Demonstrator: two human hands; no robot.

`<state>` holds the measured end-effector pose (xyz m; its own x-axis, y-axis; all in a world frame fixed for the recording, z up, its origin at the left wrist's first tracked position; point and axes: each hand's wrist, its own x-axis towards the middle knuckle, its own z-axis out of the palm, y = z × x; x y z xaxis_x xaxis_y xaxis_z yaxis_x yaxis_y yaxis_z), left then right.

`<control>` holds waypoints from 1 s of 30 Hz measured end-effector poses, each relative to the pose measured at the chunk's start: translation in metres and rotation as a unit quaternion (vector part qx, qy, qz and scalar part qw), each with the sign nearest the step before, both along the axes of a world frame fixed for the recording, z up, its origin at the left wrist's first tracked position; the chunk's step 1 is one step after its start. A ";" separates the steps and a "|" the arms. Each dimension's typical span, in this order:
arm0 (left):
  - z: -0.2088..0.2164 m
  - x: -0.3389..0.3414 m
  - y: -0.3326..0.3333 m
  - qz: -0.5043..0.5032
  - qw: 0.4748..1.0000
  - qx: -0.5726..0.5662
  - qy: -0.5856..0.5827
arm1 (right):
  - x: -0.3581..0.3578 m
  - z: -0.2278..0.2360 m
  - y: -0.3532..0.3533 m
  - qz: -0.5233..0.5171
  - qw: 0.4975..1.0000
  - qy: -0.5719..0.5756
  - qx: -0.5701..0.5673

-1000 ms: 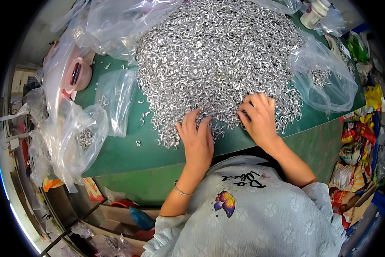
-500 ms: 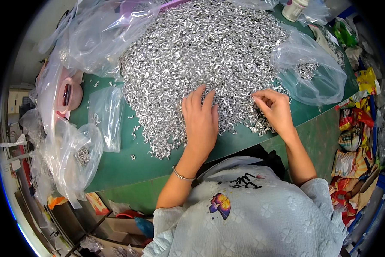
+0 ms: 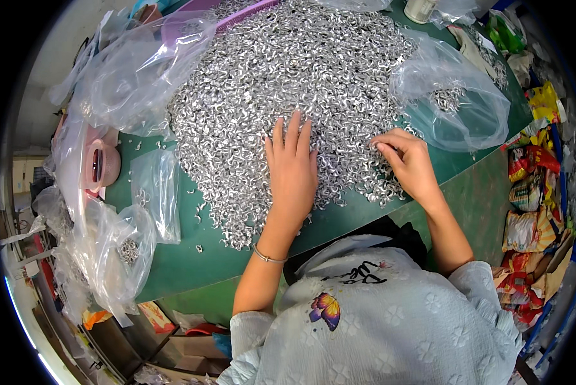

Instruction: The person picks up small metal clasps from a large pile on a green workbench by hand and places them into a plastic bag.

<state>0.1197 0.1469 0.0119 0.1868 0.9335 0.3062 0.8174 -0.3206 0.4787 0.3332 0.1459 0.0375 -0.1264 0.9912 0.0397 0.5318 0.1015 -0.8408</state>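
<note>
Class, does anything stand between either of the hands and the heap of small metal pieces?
Nothing visible does. The left hand is spread over the heap, the right hand over its right side; the clear bag at right lies beyond that hand.

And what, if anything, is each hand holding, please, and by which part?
The left hand, spread over the heap of small, curved, silver metal pieces, shows no hold. The right hand is posed in a pinch; whether around a piece cannot be told.
</note>
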 end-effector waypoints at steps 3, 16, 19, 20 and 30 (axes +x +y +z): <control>-0.001 0.002 -0.011 0.015 1.000 0.005 -0.018 | 0.003 -0.006 0.001 -0.021 0.999 0.022 0.015; 0.003 0.016 -0.034 -0.081 0.996 0.003 0.044 | 0.018 -0.018 0.002 -0.039 0.980 0.179 -0.083; -0.004 0.013 -0.031 -0.091 0.996 -0.001 0.016 | 0.021 -0.013 0.000 -0.012 0.923 0.343 -0.173; -0.003 0.013 -0.030 -0.092 0.996 -0.003 0.012 | 0.023 -0.014 -0.001 -0.002 0.901 0.389 -0.190; -0.001 0.012 -0.028 -0.123 0.991 0.016 0.045 | 0.030 -0.024 -0.004 0.016 0.808 0.539 -0.237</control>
